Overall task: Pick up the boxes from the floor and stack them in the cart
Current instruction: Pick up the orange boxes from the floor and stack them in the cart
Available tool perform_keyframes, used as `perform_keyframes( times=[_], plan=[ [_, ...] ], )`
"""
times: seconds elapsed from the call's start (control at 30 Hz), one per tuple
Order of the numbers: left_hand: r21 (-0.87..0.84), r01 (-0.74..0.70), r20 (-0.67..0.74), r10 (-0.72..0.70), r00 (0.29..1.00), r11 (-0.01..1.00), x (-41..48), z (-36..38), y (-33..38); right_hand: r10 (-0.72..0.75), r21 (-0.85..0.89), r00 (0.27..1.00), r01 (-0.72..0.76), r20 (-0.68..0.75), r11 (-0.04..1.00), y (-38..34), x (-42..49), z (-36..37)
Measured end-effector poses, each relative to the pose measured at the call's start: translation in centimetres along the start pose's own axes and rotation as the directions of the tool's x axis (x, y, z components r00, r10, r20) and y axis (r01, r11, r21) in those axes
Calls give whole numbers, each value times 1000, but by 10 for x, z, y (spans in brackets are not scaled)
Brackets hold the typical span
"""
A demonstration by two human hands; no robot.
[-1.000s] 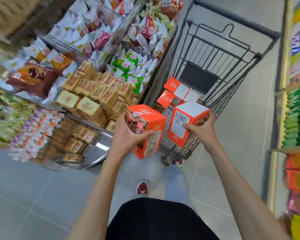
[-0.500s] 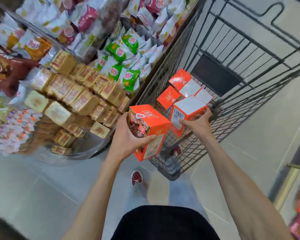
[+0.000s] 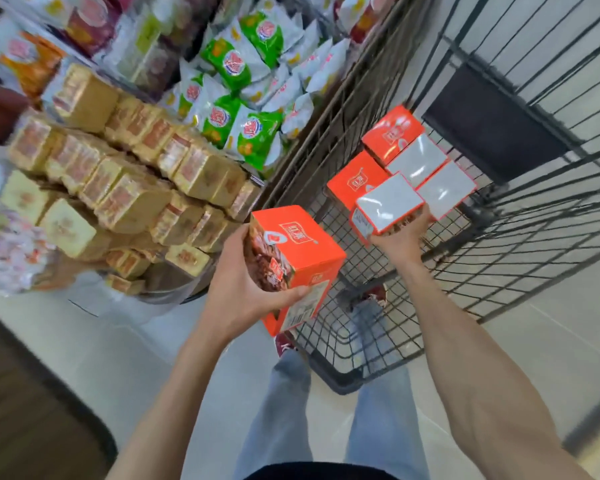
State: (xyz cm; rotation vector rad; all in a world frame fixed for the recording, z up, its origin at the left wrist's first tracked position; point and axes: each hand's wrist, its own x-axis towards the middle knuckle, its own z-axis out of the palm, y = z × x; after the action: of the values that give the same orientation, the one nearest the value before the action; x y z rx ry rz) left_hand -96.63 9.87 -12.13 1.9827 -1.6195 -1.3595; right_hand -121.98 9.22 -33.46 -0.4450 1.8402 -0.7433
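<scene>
The left hand (image 3: 243, 292) grips an orange box (image 3: 298, 258) from below and the side, thumb across its near face. It holds the box above the floor, just outside the wire cart (image 3: 520, 251). The right hand (image 3: 400, 233) reaches into the cart, fingers curled under a white-topped box (image 3: 387, 200). That box touches the four boxes (image 3: 418, 161) clustered on the cart's floor. Wrapped cakes (image 3: 125, 181) fill a display bin to the left.

Blurred left-edge packets (image 3: 11, 244), perhaps sweets
</scene>
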Motion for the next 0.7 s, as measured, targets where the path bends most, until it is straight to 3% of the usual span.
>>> perform_keyframes(
  times=[0.1,0.27,0.37,0.5,0.7],
  plan=[
    [-21,-2,9,2,1000,1000,3,11,-2,-107,6,994,107,9,994,2,7,4],
    [-35,26,43,-25,999,999,6,25,-8,-94,-145,996,94,3,985,15,30,10],
    [-32,42,60,-40,997,999,7,27,-16,-133,-218,991,137,33,966,18,29,16],
    [-28,44,65,-42,997,999,8,32,-22,-226,-238,974,212,-31,948,21,26,22],
    [-1,41,47,-40,998,999,5,35,-27,-173,-211,985,174,25,962,23,28,13]
  ],
)
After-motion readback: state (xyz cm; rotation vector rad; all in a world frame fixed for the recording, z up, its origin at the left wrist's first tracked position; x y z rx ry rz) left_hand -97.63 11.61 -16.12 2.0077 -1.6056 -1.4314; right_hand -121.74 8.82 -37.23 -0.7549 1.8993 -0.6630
